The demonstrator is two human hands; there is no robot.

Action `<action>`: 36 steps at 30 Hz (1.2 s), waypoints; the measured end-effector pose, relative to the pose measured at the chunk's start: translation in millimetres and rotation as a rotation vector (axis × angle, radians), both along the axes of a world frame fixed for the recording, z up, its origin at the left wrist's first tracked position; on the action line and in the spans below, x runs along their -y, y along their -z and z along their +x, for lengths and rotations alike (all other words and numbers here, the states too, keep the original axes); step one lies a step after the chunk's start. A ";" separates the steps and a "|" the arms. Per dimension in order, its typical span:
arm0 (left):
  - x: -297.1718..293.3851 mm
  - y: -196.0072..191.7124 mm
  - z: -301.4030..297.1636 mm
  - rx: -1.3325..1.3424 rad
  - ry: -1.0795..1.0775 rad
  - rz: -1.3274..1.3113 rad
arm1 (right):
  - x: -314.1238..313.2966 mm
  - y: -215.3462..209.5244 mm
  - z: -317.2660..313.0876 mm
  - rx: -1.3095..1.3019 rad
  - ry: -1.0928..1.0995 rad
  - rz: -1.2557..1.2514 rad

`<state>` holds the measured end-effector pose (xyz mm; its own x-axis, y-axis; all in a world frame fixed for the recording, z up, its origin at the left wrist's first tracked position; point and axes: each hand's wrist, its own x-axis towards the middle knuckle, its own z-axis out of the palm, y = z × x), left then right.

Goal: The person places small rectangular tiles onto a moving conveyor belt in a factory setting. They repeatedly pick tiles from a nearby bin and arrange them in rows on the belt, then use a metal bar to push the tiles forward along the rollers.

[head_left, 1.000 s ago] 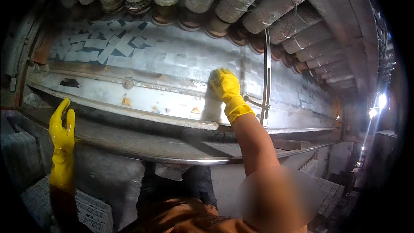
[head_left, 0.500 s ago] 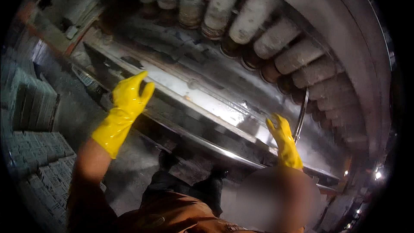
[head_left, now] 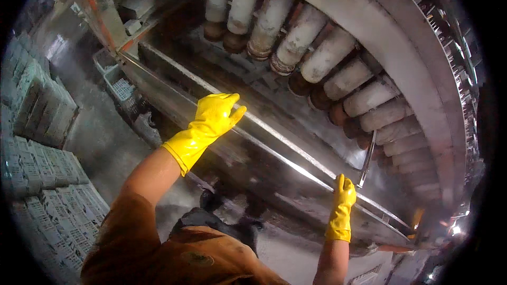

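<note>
While the left hand (head_left: pixel 210 119) has thumb and fingers parted, empty, at a long pale rail (head_left: pixel 290 146), the right hand (head_left: pixel 343 199) bends its fingers near it; whether gripping, I cannot tell. Thick pipes (head_left: pixel 301 37) line up beyond.

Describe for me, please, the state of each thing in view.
Long, thin, pale strip: slanting across the view, apparently unbroken.
Left hand in yellow rubber glove: curled at the strip; grip unclear.
Right hand in yellow rubber glove: curled at the strip; grip unclear.
Grey, brown-ringed cylinders: lined up, stained.
Pale rectangular pieces: stacked.
Small white light: lit.
</note>
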<state>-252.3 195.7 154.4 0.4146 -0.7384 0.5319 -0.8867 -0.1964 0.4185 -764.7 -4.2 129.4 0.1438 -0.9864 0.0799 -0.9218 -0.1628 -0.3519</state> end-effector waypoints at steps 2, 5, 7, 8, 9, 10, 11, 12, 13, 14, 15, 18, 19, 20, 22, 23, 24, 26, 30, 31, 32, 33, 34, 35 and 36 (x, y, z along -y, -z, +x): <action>-8.0 0.6 -1.5 0.042 0.077 -0.055 | 4.0 -3.7 -2.0 -0.054 -0.067 0.006; -24.1 3.0 -18.0 0.094 0.158 0.005 | 7.8 -6.6 0.1 -0.140 -0.075 0.028; -31.4 4.8 -35.5 0.196 0.176 -0.012 | 10.7 -4.0 2.4 -0.144 -0.051 0.054; -33.8 4.7 -41.7 0.240 0.155 -0.002 | 10.3 -2.0 1.9 -0.163 -0.094 -0.011; -32.5 4.5 -45.6 0.277 0.133 0.029 | 13.2 0.5 3.0 -0.180 -0.135 -0.074; -32.7 2.7 -47.2 0.326 0.127 0.068 | 11.9 3.5 3.9 -0.186 -0.167 -0.133; -32.4 0.3 -46.4 0.301 0.151 0.136 | 13.2 3.7 4.0 -0.196 -0.048 -0.072; -33.0 -2.6 -44.7 0.303 0.167 0.186 | 12.2 4.4 4.6 -0.167 -0.039 -0.049; -31.2 -5.8 -41.6 0.289 0.186 0.255 | 11.7 4.0 5.6 -0.157 -0.050 -0.078; -29.6 -8.9 -39.4 0.267 0.190 0.340 | 10.4 3.9 5.6 -0.173 -0.061 -0.122; -29.3 -11.1 -39.4 0.269 0.182 0.382 | 8.6 3.0 7.8 -0.136 -0.058 -0.130; -26.5 -19.6 -44.8 0.259 0.162 0.443 | 0.8 0.2 13.1 -0.177 -0.082 -0.249; -25.5 -22.4 -47.1 0.269 0.148 0.449 | -3.0 -0.6 16.0 -0.204 -0.101 -0.273; -25.0 -25.2 -49.0 0.256 0.151 0.453 | -6.3 -2.5 19.2 -0.234 -0.118 -0.301; -23.9 -30.2 -50.3 0.228 0.159 0.465 | -15.9 -4.2 30.3 -0.272 -0.112 -0.351; -22.7 -32.3 -49.5 0.223 0.174 0.467 | -21.3 -4.5 39.2 -0.208 -0.135 -0.380; -22.4 -33.9 -48.9 0.218 0.191 0.476 | -27.7 -6.6 48.5 -0.147 -0.139 -0.404; -23.0 -33.2 -45.8 0.197 0.234 0.464 | -35.8 -9.5 78.9 -0.236 -0.129 -0.292; -16.2 -31.2 -38.5 0.148 0.387 0.419 | -46.9 -21.5 162.1 -0.192 -0.154 0.017; -15.3 -30.7 -34.8 0.140 0.441 0.423 | -51.5 -20.5 187.8 -0.176 -0.175 0.039; -14.3 -32.7 -29.4 0.135 0.495 0.423 | -56.9 -20.5 211.8 -0.155 -0.183 0.054; -14.2 -34.4 -23.3 0.137 0.552 0.422 | -63.0 -20.0 233.2 -0.129 -0.143 0.032; -15.7 -36.9 -17.6 0.136 0.607 0.417 | -69.1 -20.3 251.2 -0.105 -0.093 0.004; -16.8 -40.6 -8.4 0.126 0.670 0.420 | -72.2 -23.7 264.8 -0.081 -0.081 -0.012; -19.2 -43.8 7.2 0.097 0.717 0.401 | -75.3 -25.2 272.9 -0.053 0.016 -0.063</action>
<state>-245.1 214.9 198.3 -0.2634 -0.9475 0.1813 -0.8822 0.3127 0.3521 -491.8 71.1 154.7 0.1338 -0.9819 0.1344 -0.9415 -0.1682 -0.2919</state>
